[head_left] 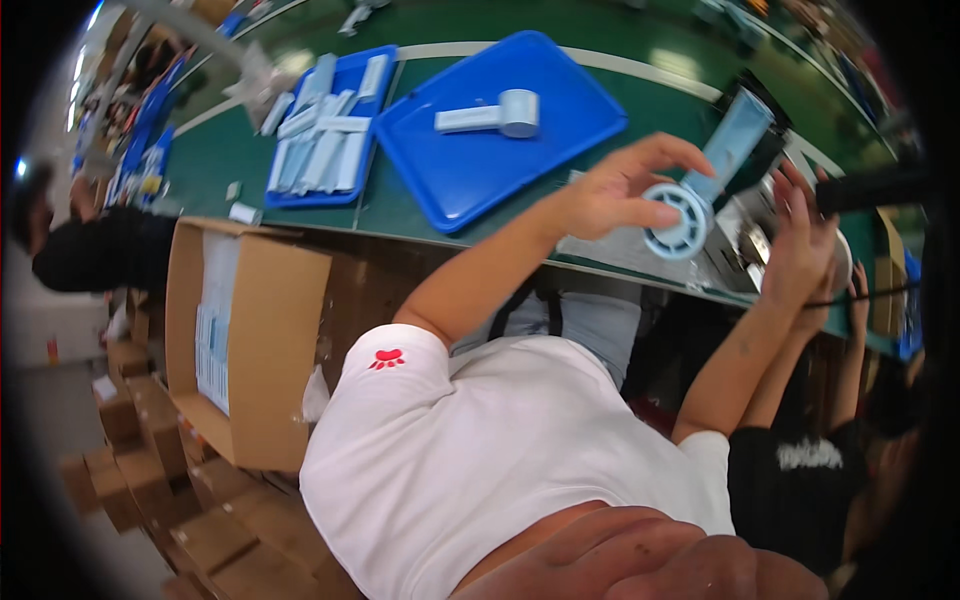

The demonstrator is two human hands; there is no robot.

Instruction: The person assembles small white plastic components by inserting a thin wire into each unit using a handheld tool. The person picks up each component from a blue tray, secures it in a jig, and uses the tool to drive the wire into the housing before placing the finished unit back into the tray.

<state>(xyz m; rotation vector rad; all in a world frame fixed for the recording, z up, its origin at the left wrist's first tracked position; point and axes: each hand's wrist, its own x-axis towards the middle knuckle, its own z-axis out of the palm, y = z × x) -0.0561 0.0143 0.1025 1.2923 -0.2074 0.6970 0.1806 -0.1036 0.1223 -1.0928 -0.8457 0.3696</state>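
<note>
My left hand pinches a light-blue plastic part, with a round spoked ring at its near end and a long flat handle pointing away to the upper right. My thumb lies on the ring's edge. My right hand is raised to the right of the part, apart from it, with fingers extended; I see nothing in it. Beside that hand is a metal fixture on the green table. A similar white part, with a cylinder head and straight handle, lies in the blue tray.
Another blue tray to the left holds several white and light-blue long parts. An open cardboard box stands by the table's front edge. Stacked cartons fill the lower left. A co-worker in black is close on my right.
</note>
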